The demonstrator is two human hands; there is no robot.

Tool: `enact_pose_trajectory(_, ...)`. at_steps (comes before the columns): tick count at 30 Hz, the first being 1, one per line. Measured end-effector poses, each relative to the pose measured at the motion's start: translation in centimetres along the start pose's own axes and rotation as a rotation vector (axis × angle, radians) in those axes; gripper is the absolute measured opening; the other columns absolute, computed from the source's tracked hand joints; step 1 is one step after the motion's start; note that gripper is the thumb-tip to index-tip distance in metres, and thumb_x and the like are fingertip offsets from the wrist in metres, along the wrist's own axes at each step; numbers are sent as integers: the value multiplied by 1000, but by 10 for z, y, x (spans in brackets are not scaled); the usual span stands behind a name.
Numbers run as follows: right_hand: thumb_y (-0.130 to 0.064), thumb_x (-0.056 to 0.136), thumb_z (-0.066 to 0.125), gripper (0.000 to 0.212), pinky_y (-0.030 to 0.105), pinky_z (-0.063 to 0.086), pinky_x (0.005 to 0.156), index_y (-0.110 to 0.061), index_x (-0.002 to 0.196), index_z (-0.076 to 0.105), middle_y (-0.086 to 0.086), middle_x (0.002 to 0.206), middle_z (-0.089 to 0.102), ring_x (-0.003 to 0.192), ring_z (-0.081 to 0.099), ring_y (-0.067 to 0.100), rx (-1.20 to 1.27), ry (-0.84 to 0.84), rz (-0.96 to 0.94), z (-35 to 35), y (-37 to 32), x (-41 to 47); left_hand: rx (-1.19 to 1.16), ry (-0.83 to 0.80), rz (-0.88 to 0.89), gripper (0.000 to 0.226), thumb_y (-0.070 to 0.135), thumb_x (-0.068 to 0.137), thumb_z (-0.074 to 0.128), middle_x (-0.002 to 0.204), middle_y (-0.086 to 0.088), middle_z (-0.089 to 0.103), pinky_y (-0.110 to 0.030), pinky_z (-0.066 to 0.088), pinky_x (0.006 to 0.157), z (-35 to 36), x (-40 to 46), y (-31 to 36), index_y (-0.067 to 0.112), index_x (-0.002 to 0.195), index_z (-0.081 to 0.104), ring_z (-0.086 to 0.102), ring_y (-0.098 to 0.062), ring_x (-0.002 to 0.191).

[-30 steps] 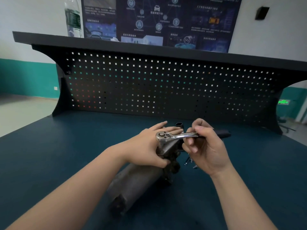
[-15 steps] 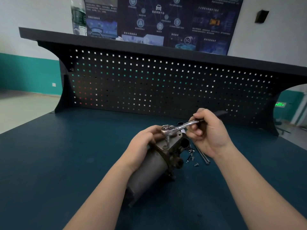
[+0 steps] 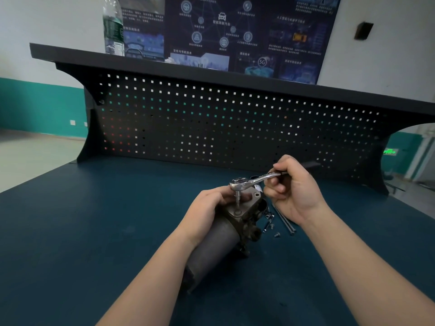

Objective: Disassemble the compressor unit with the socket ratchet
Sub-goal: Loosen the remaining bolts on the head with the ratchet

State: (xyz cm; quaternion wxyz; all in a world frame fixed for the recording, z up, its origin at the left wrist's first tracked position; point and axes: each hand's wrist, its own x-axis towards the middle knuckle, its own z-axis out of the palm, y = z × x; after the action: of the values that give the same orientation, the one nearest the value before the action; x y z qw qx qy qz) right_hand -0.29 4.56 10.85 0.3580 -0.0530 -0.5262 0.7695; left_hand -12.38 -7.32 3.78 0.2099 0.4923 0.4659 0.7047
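Since the earlier frame the ratchet (image 3: 249, 183), pinched by the right hand (image 3: 294, 194), has been swung rightward; the compressor (image 3: 226, 236), gripped under the left hand (image 3: 207, 208), should be held steady and the bit kept upright.

Two hands are in view: one left hand (image 3: 207, 208) and one right hand (image 3: 294, 191). There is one compressor unit (image 3: 226, 238) and one socket ratchet (image 3: 249, 183). Beside the unit lie two long bolts (image 3: 283, 220), close together, and a small cluster of loose screws (image 3: 270, 223); at least three can be made out, but the exact number is unclear. One water bottle (image 3: 113, 27) stands on the one shelf (image 3: 211, 75). One pegboard (image 3: 223, 123) and one poster (image 3: 235, 31) complete the count.
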Motion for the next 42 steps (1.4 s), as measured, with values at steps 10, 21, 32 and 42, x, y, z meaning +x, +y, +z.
enact_pose_trajectory(10, 5, 90, 40, 44, 17, 21, 37, -17, 52, 34, 7, 48, 40, 35, 31, 10, -63, -60, -52, 3, 6, 0, 37, 32, 0, 41, 10, 73, 39, 102, -8, 76, -21, 49, 91, -2, -1, -1, 1, 88, 76, 67, -16, 104)
enact_pose_trajectory(21, 2, 85, 45, 34, 17, 23, 38, -15, 57, 36, 7, 50, 40, 37, 33, 10, -141, -118, -44, 0, 3, 8, 42, 13, -9, 30, 13, 80, 54, 111, -8, 73, -21, 49, 91, -2, -7, -1, 8, 99, 76, 67, -15, 108)
enact_pose_trajectory(32, -10, 82, 47, 24, 15, 25, 39, -16, 66, 31, 1, 53, 42, 40, 34, 6, -184, -307, 274, -7, -6, 31, -63, 10, -32, 17, 23, 80, 67, 105, -9, 75, -22, 51, 89, -2, -8, 4, 19, 90, 80, 69, -14, 101)
enact_pose_trajectory(42, -13, 83, 57, 30, 26, 30, 45, -20, 58, 41, 7, 52, 47, 43, 42, 16, -461, 29, -548, 3, 31, -33, -34, 15, -13, 16, 13, 84, 65, 97, 1, 76, -16, 50, 82, -1, -6, 2, 13, 94, 78, 69, -7, 94)
